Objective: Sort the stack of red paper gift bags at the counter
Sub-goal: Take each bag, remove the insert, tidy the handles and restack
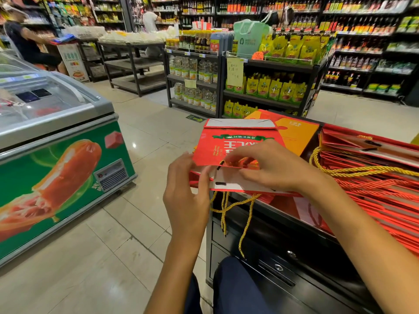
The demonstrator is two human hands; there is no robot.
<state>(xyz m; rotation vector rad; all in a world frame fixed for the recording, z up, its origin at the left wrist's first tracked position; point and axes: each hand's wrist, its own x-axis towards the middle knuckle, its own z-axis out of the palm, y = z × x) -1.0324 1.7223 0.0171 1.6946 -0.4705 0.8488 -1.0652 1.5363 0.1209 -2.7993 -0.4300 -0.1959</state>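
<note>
A flat red paper gift bag with white lettering lies upside down at the left end of the black counter. My left hand pinches its near left corner by the white inner rim. My right hand curls over the bag's opening edge, fingers gripping it. Yellow rope handles dangle from the bag over the counter's front. A big stack of red gift bags with yellow and red cords fills the counter to the right. An orange bag lies beyond the held one.
A chest freezer with a green sausage picture stands to the left across the tiled aisle. Shelving racks with yellow pouches and bottles stand ahead. A person sits far left; another stands at the back. My knee is below the counter drawers.
</note>
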